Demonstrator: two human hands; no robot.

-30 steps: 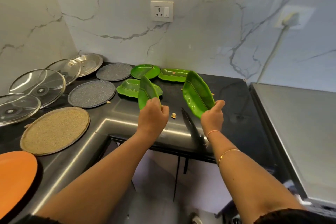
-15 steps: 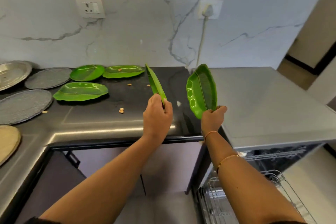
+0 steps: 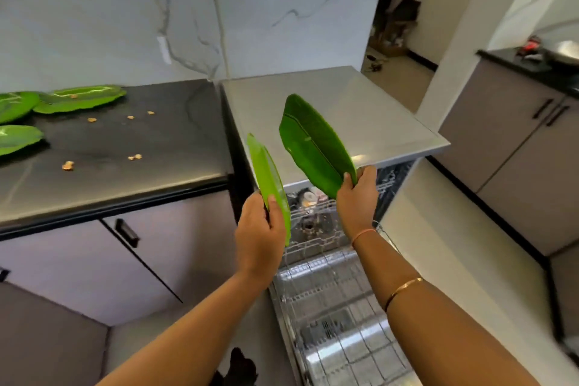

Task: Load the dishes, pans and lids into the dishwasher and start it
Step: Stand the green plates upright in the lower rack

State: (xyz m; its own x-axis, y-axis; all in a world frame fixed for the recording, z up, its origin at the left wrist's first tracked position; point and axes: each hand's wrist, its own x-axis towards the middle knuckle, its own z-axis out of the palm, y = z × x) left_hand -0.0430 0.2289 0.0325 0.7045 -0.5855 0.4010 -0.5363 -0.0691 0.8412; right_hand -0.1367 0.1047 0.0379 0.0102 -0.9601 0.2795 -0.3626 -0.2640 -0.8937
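I hold two green leaf-shaped plates above the pulled-out dishwasher rack (image 3: 326,301). My left hand (image 3: 260,238) is clamped on the edge-on plate (image 3: 268,175); my right hand (image 3: 357,197) pinches the near end of the broader plate (image 3: 313,144), just right of it.

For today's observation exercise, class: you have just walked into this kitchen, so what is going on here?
A person is loading a dishwasher. The left hand grips one green leaf-shaped plate edge-on, and the right hand holds a second leaf-shaped plate by its lower end. Both plates are raised above the pulled-out wire rack of the open dishwasher; neither is in it yet. More green plates and scattered crumbs remain on the black counter to the left.
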